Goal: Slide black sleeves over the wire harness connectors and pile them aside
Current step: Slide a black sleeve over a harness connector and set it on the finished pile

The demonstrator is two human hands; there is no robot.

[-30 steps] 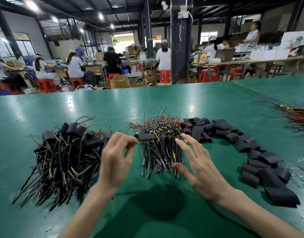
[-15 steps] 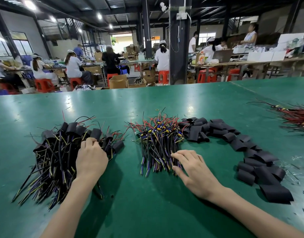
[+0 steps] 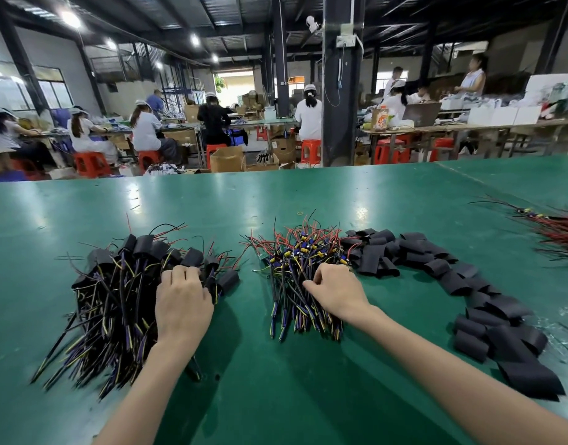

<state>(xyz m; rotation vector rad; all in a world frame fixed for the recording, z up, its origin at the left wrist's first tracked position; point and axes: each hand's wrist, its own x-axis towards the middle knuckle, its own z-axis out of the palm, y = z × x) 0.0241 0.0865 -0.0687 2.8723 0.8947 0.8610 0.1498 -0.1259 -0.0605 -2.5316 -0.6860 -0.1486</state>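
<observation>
Green desk (image 3: 276, 203) in a busy workshop: bare wires (image 3: 295, 261) run lengthwise away, under the right hand (image 3: 338, 295), curled fingers pinching one; loose sleeves (image 3: 436, 268) lie just right. Left hand (image 3: 183, 303) rests curled on the sleeved pile (image 3: 115, 284), grip unclear. Moments ago the right hand lay flatter, nearer the wire tails
</observation>
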